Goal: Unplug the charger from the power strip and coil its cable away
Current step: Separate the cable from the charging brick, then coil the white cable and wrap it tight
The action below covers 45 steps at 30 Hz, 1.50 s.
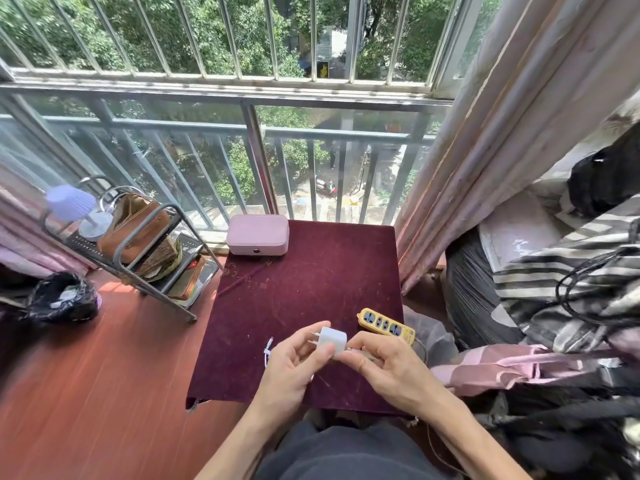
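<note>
I see the left hand [294, 362] pinching the white charger [333, 339], prongs leftward, over the maroon cloth [311, 282], the right hand [384, 368] pinching its cable end, no writing legible.

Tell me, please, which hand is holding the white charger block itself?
The left hand grips the white charger; the right hand pinches only where its cable exits.

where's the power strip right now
In the head view, the yellow power strip lies at the near right edge of the maroon-covered table, just beyond the right hand and right of the white charger.
</note>
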Each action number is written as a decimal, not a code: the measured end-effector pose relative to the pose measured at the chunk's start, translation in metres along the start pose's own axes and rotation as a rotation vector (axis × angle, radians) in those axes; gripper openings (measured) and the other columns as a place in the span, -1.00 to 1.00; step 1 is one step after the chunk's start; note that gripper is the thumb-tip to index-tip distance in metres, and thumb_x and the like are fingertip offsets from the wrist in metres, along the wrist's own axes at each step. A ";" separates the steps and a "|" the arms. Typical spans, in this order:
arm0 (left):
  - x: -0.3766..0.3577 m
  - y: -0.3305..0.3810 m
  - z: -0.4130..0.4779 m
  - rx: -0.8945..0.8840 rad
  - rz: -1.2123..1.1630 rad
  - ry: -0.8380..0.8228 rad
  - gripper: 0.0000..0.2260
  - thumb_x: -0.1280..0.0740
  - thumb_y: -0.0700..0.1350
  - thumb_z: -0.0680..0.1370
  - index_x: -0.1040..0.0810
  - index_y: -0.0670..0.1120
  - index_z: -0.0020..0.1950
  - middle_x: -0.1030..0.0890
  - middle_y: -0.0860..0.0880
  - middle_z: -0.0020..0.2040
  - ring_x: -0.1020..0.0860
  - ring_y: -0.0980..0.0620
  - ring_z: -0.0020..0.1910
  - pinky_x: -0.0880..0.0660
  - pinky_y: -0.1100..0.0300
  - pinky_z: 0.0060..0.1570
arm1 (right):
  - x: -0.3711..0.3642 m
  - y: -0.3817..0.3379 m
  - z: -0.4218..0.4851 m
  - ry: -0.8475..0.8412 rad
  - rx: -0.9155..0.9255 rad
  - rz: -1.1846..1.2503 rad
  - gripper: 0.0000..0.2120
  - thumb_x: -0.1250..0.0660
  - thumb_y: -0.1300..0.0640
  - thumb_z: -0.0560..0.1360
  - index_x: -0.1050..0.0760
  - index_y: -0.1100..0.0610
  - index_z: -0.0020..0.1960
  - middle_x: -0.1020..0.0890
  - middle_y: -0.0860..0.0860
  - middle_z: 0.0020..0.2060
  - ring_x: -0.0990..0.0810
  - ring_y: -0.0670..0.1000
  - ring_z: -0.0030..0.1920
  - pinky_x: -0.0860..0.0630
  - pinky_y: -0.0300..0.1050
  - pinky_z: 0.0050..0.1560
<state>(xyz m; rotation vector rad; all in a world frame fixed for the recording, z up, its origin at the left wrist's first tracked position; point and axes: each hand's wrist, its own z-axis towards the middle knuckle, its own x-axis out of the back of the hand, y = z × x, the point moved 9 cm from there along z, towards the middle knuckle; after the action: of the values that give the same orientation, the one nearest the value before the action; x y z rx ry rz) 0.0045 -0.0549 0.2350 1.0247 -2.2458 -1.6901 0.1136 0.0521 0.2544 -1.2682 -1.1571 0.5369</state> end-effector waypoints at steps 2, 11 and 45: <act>0.005 -0.005 0.002 0.010 -0.007 0.008 -0.62 -0.45 -0.16 0.50 -0.59 -0.14 0.32 -0.74 -0.13 0.08 -0.69 -0.08 0.13 -0.59 0.21 0.10 | -0.005 0.006 0.001 -0.007 -0.031 -0.004 -0.80 -0.43 -0.01 0.64 -0.55 -0.09 -0.16 -0.38 -0.25 -0.49 -0.28 -0.18 -0.43 -0.24 -0.34 -0.36; 0.152 -0.092 0.033 0.222 0.328 0.484 -0.74 -0.53 -0.26 0.46 -0.65 -0.17 0.13 -0.73 -0.01 -0.07 -0.70 -0.05 0.06 -0.55 0.36 -0.10 | 0.005 0.038 0.010 0.185 -0.047 -0.655 -0.91 -0.48 0.14 0.60 -0.74 0.07 0.08 -0.62 0.00 -0.08 -0.63 0.07 -0.09 -0.57 0.15 -0.03; 0.033 -0.066 0.057 0.523 -0.068 -0.099 -0.42 -0.07 0.19 0.69 -0.68 -0.24 0.14 -0.74 -0.16 -0.07 -0.65 0.01 -0.23 -0.52 0.24 -0.27 | -0.020 0.012 0.003 0.392 -0.124 -0.031 -0.92 -0.35 -0.14 0.63 -0.53 -0.17 0.08 -0.72 -0.12 -0.13 -0.69 -0.03 -0.23 -0.62 -0.01 -0.12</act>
<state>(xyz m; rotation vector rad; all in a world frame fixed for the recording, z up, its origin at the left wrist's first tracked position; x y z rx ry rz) -0.0204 -0.0378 0.1471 1.1410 -2.8309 -1.2153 0.1060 0.0403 0.2361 -1.3854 -0.8876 0.1819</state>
